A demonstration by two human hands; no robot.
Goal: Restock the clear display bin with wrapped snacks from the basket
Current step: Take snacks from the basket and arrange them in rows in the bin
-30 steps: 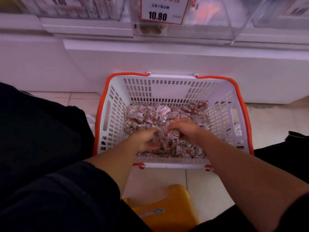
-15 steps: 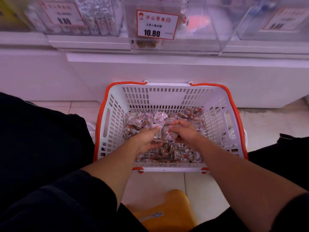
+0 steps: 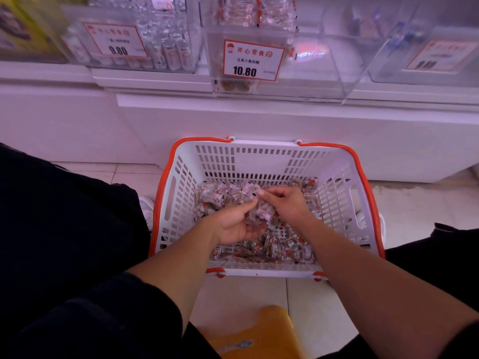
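**Two hands gather wrapped snacks over a white basket below a clear display bin**

A person looks down at a white slotted basket (image 3: 334,182) with an orange rim, standing on a pale tiled floor (image 3: 420,203) just in front of a white shelf base (image 3: 259,117). A loose layer of small wrapped snacks (image 3: 282,248) in clear wrappers with red marks covers the basket bottom.

Both bare forearms reach in from the near edge. The left hand (image 3: 234,224) is turned palm up above the pile, its fingers curled like a cup around a small bunch of wrapped snacks. The right hand (image 3: 287,203) sits just beside it, to the right and slightly farther away, with fingers bent and its fingertips (image 3: 261,193) pinching at the same bunch. The two hands nearly touch over the middle of the basket.

Above and beyond the basket, on the shelf, stands the clear display bin (image 3: 311,73). It carries a white price tag (image 3: 252,60) with a red border reading 10.80. A few brown snacks lie at its bottom left, and more wrapped pieces show higher up behind the tag. Another clear bin (image 3: 160,47) to its left shows a tag reading 9.80, and a third bin (image 3: 427,58) sits on the far right; its tag is too blurred to read.

Dark clothing fills the near left and right corners. A yellow stool (image 3: 261,332) shows at the near edge between the arms.
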